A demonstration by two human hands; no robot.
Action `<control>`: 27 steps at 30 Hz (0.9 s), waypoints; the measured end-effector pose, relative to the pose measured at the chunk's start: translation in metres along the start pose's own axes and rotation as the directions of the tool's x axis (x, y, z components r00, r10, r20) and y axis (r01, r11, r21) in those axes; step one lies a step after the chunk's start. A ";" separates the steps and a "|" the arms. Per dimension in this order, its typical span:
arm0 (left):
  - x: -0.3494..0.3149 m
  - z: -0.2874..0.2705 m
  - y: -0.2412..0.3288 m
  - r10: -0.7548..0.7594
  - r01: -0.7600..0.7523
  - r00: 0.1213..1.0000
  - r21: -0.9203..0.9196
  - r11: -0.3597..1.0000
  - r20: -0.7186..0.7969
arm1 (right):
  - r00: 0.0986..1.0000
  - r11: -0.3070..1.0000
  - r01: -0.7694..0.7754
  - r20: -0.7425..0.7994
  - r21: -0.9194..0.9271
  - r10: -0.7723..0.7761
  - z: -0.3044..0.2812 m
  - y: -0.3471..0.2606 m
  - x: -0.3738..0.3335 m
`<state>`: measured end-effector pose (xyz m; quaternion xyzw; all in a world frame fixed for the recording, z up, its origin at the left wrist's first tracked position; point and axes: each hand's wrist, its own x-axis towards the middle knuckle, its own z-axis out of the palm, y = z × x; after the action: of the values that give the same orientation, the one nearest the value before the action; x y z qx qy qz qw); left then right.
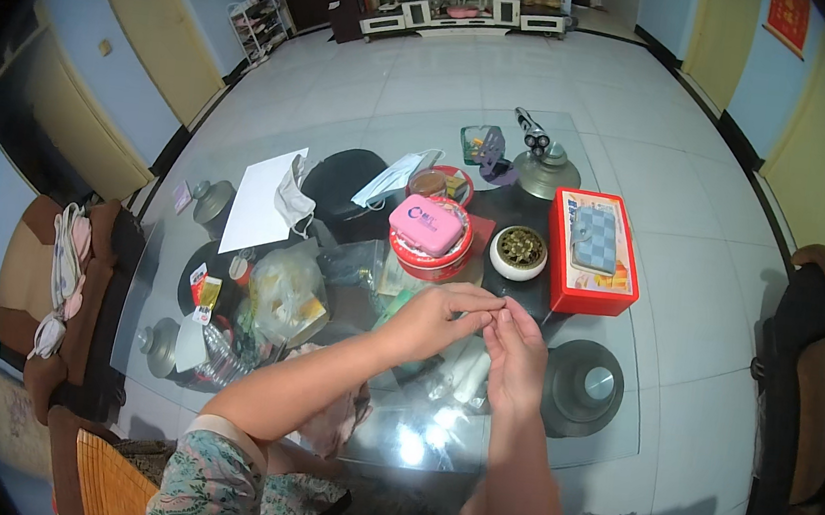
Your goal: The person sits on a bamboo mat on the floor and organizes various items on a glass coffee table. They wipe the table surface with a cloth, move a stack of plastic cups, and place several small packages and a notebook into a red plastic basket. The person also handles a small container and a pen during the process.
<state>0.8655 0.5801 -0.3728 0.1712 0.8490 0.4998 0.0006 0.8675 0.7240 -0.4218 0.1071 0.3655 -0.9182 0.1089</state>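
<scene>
Above the glass table's near half, my left hand [434,322] and my right hand [516,347] meet at the fingertips. Both are closed in a pinch, thumbs against fingers. Whatever lies between them, if anything, is too small or hidden to make out. Just beyond my fingers stands a round white pot [518,267] with a patterned, brass-coloured top. To its left a pink case [426,225] rests on a round red tin [429,267]. A red box [593,299] sits to the right, bearing a blue-and-grey checkered wallet-like case [595,239].
The glass table [617,420] stands on metal-capped supports. On its left are white paper [255,203], a white mask [292,199] and a plastic bag [280,289]. A blue mask [397,177] leans by the tin. An electric shaver [532,131] stands at the back. Brown sofas flank the table.
</scene>
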 end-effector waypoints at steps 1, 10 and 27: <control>0.007 -0.003 0.001 0.008 -0.009 0.999 0.021 1.000 0.037 | 1.000 1.000 -0.004 -0.001 0.020 0.004 -0.002 -0.002 0.005; 0.166 -0.115 -0.098 -0.148 0.137 0.989 0.286 0.948 0.017 | 0.986 0.991 -0.109 -0.115 0.076 0.117 -0.013 -0.007 0.026; 0.271 -0.139 -0.213 -0.224 0.208 0.968 0.849 0.486 -0.109 | 0.963 0.966 -0.251 -0.116 -0.063 0.243 -0.041 -0.007 0.041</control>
<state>0.5244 0.4471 -0.4382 0.0455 0.9988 0.0121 -0.0142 0.8315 0.7519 -0.4577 0.1966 0.3896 -0.8757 0.2068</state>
